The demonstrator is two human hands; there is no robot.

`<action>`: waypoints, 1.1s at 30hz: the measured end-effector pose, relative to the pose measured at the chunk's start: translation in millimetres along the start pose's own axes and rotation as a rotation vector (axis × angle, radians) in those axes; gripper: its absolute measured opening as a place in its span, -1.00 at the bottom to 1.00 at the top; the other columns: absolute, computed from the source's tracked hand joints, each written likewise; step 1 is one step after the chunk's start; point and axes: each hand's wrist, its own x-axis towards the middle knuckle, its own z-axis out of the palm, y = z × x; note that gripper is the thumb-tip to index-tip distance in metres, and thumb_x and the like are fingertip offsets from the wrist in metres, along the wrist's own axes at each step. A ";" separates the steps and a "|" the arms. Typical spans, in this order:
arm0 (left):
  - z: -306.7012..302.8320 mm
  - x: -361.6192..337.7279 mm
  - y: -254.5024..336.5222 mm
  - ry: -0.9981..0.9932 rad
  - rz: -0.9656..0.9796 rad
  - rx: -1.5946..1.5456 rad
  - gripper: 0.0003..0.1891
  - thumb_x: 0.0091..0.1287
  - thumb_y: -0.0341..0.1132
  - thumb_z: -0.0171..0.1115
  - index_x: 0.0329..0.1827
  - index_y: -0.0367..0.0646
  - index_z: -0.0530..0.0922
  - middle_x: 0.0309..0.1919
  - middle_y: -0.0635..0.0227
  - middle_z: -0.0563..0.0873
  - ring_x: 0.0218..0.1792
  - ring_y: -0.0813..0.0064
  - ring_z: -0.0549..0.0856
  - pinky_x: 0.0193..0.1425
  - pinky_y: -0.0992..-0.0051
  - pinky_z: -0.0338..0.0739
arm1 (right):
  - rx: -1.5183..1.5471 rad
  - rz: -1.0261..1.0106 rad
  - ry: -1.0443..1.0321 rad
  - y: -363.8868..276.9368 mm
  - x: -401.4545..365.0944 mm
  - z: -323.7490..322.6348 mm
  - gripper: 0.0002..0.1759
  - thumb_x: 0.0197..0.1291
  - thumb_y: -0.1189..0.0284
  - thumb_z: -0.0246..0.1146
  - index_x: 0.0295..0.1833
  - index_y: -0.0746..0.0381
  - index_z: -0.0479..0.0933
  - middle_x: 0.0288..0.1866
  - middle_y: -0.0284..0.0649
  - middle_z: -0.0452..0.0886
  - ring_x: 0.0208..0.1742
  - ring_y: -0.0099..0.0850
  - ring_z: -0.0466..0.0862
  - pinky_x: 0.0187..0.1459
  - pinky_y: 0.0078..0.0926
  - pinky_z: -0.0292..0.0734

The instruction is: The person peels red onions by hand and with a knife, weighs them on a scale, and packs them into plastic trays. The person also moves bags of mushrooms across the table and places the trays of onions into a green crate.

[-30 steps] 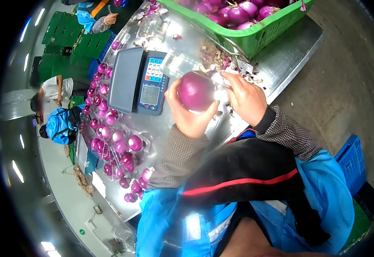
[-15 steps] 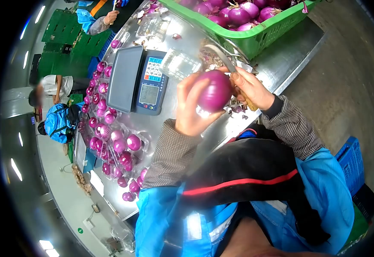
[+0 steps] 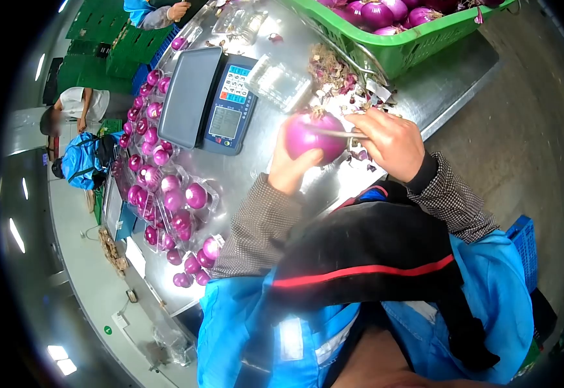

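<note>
A large red onion (image 3: 309,143) rests in my left hand (image 3: 287,169), fingers wrapped behind it and the thumb across its near side. Its dry root or stem tuft points away from me. My right hand (image 3: 393,142) is closed around a curved knife (image 3: 341,134), whose narrow blade lies across the onion's face in this view; the handle is hidden in the fist. Both hands are above the metal table. Below and beyond them lie loose onion skins and trimmings (image 3: 337,74).
A digital scale (image 3: 227,110) and a clear plastic box (image 3: 281,83) stand beyond my left hand. Many red onions (image 3: 173,200) in clear packs cover the table's left side. A green crate (image 3: 392,52) of onions stands at the far right. Another person's hand (image 3: 178,11) shows at the top.
The onion has been turned so its tuft faces away. The knife has swung from raised beside the onion to across it, and my right hand has rolled over, back upward.
</note>
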 end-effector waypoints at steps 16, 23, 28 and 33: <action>1.4 -21.9 10.5 -0.200 -0.171 0.124 0.05 -0.01 -0.02 0.49 0.48 -0.32 0.12 0.28 0.08 0.45 0.29 0.18 0.50 0.38 0.23 0.38 | 0.001 0.016 -0.066 41.4 -18.9 28.6 -0.56 -0.01 0.63 0.27 0.07 0.24 0.59 -0.13 -0.09 0.70 -0.10 -0.21 0.72 -0.07 -0.32 0.64; -10.9 -22.1 33.5 -0.168 0.035 0.104 0.09 -0.13 0.04 0.56 0.44 -0.21 0.16 0.23 0.09 0.45 0.29 0.19 0.49 0.34 0.22 0.42 | 0.011 0.308 0.050 69.9 -40.4 34.3 -0.63 0.17 0.48 0.24 0.13 0.16 0.57 -0.03 -0.17 0.70 -0.10 -0.19 0.71 -0.11 -0.32 0.64; -7.3 -11.3 7.2 -0.133 -0.088 -0.081 0.07 -0.08 0.16 0.44 0.45 -0.23 0.18 0.27 0.10 0.43 0.27 0.20 0.50 0.34 0.22 0.43 | 0.069 -0.026 0.133 11.3 -8.7 17.7 -0.61 0.01 0.58 0.27 0.03 0.18 0.59 -0.24 -0.22 0.64 -0.26 -0.25 0.68 -0.21 -0.36 0.61; 12.3 -16.7 8.0 -0.332 -0.200 -0.304 0.05 -0.02 0.25 0.34 0.42 -0.35 0.24 0.22 0.09 0.50 0.22 0.24 0.54 0.33 0.26 0.43 | 0.027 -0.193 0.056 4.2 8.4 11.1 -0.71 0.11 0.49 0.28 0.00 0.21 0.57 -0.29 -0.26 0.60 -0.27 -0.33 0.66 -0.24 -0.43 0.59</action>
